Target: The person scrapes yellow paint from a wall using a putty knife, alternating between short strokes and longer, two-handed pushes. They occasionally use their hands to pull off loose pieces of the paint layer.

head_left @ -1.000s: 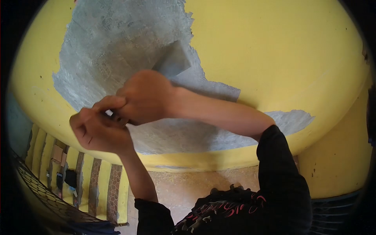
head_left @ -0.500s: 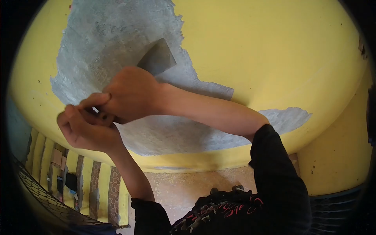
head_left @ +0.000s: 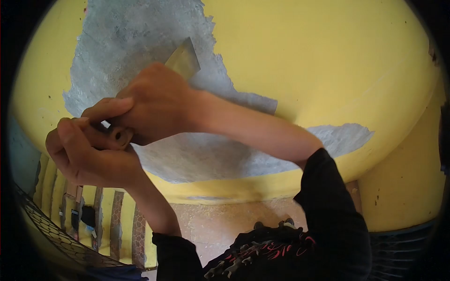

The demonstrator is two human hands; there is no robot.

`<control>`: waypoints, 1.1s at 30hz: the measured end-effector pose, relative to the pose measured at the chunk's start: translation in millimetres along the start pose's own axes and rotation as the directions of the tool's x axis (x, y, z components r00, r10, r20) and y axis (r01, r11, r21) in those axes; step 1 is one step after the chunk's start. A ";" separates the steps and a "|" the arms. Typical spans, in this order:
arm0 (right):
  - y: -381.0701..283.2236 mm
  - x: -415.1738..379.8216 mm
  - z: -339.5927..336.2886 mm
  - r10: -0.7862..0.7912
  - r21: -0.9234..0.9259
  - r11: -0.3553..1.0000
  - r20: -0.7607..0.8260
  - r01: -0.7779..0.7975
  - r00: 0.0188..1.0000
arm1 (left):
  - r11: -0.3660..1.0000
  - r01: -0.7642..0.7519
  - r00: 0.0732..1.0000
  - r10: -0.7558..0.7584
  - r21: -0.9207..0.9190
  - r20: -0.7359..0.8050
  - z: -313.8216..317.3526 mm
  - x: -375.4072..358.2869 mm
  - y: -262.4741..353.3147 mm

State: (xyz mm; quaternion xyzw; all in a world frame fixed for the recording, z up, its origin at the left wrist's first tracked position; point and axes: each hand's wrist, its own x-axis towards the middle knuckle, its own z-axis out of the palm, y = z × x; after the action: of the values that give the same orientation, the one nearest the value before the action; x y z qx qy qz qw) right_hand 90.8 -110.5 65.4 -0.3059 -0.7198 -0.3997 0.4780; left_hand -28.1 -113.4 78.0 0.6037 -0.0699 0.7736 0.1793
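My right hand [head_left: 161, 103] is wrapped around a scraper [head_left: 186, 61] whose flat metal blade points up and to the right over the wall's bare grey patch. The end of its round wooden handle [head_left: 122, 136], with a hole in it, pokes out below that hand. Close against the handle end is my left hand [head_left: 93, 154], its fingers curled in and their tips near my right thumb. What the left fingers hold, if anything, is hidden.
Yellow paint with a ragged edge surrounds the grey patch [head_left: 122, 42] on the curved wall [head_left: 318, 56]. Steps [head_left: 115, 225] with yellow fronts lie at lower left, beside a mesh railing [head_left: 51, 234]. A tiled floor [head_left: 215, 225] is below.
Both hands have shifted a little, the left one farther left. The scraper blade has moved up and left and turned, now reflecting yellow. More of the handle end shows.
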 end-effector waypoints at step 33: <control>0.2 3.8 -14.9 0.154 -0.134 0.983 0.218 -0.126 0.964 | 0.997 -0.044 0.988 0.052 -0.056 0.146 3.9 7.8 -11.5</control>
State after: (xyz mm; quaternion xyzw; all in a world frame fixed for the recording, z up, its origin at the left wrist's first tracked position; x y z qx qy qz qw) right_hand 96.2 -123.1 72.3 -0.4277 -0.7213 -0.3694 0.4005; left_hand -22.0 -102.6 85.3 0.6523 -0.1176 0.7290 0.1709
